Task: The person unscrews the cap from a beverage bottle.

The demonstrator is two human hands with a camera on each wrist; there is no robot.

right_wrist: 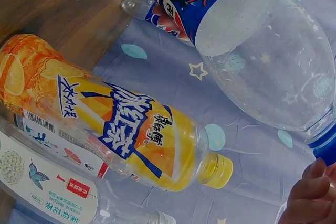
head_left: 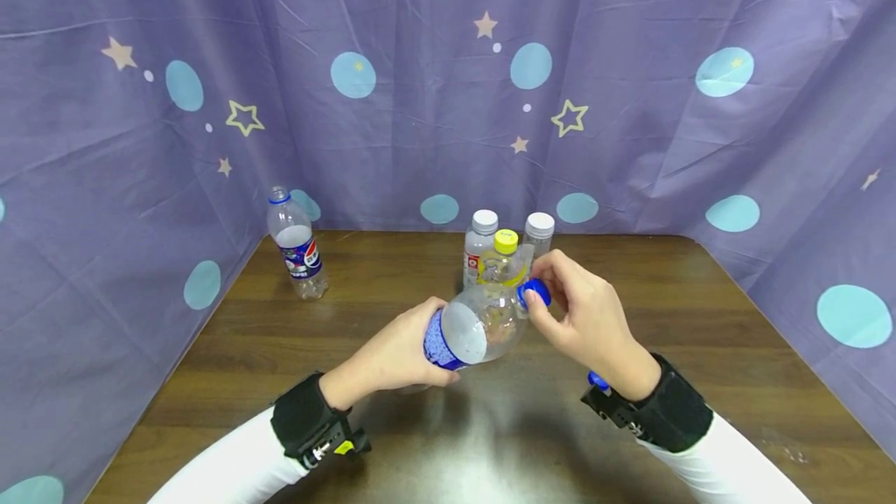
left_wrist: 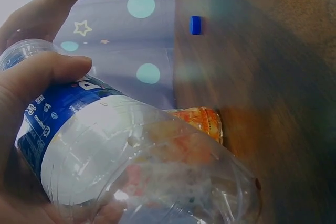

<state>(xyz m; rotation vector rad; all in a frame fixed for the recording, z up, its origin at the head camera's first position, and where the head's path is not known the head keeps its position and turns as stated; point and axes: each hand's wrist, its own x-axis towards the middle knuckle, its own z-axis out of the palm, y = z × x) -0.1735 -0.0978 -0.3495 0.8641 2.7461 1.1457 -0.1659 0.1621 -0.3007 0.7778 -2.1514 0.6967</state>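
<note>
Currently, cap work: left hand [head_left: 402, 344] clamped round the blue-labelled bottle [head_left: 467, 333], tilted over the tabletop's [head_left: 700, 317] middle, mouth to the right; right hand [head_left: 584, 306] pinches the blue cap [head_left: 536, 293] at that mouth. Twisting on or off, can't tell; next move probably calls for a steady left grip while the right turns the cap. Held bottle looks empty. Uncapped bottle [head_left: 297, 243] near the far left corner, looks empty too. Near the far edge's middle: 1 yellow-capped bottle [right_wrist: 142, 129], 2 white-capped bottles [head_left: 479, 243], contents unclear. 1 loose cap [left_wrist: 195, 25] right of middle.
</note>
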